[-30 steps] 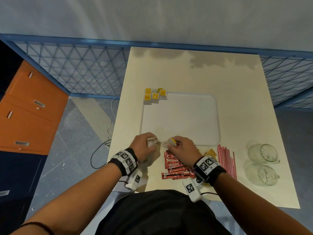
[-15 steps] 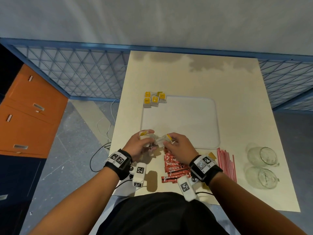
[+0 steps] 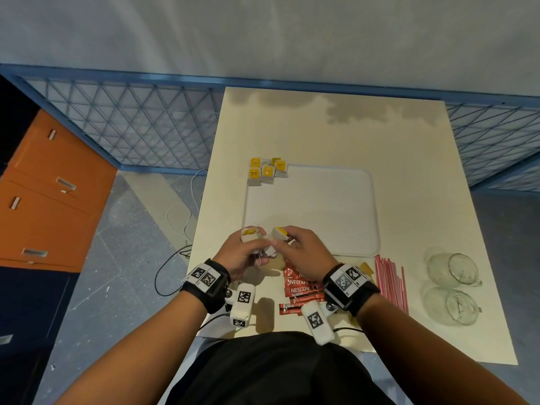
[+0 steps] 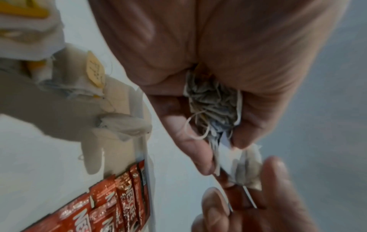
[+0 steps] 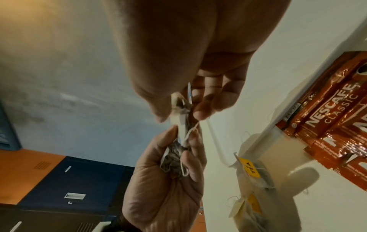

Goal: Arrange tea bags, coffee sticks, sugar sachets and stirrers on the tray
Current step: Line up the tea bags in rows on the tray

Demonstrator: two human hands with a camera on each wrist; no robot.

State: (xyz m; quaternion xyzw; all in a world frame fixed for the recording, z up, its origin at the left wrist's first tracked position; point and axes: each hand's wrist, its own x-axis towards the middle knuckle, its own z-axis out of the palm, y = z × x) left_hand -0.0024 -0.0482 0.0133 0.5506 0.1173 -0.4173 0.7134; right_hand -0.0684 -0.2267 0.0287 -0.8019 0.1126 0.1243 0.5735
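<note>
Both hands meet over the near-left edge of the white tray (image 3: 321, 206). My left hand (image 3: 253, 247) grips a crumpled tea bag (image 4: 214, 106) in its curled fingers, its yellow tag (image 3: 250, 231) showing on top. My right hand (image 3: 285, 244) pinches another tea bag (image 5: 179, 108) between thumb and fingers. The strings of the two bags run together. Several tea bags (image 3: 267, 171) lie at the tray's far-left corner. Red coffee sticks (image 3: 301, 287) lie under my right wrist. Pink stirrers (image 3: 390, 280) lie to their right. A yellow sachet (image 3: 366, 268) peeks out beside the wrist.
Two clear glass mugs (image 3: 451, 271) lie on the table's right side. Loose tea bags (image 5: 249, 169) rest on the table by the tray's near-left corner. An orange cabinet (image 3: 43, 200) stands on the floor to the left, and cables (image 3: 175, 229) trail beside the table.
The hands have stayed at the tray's near-left edge and drawn closer together. The left hand has turned and bunched its tea bag into its fingers, so the yellow tag now shows.
</note>
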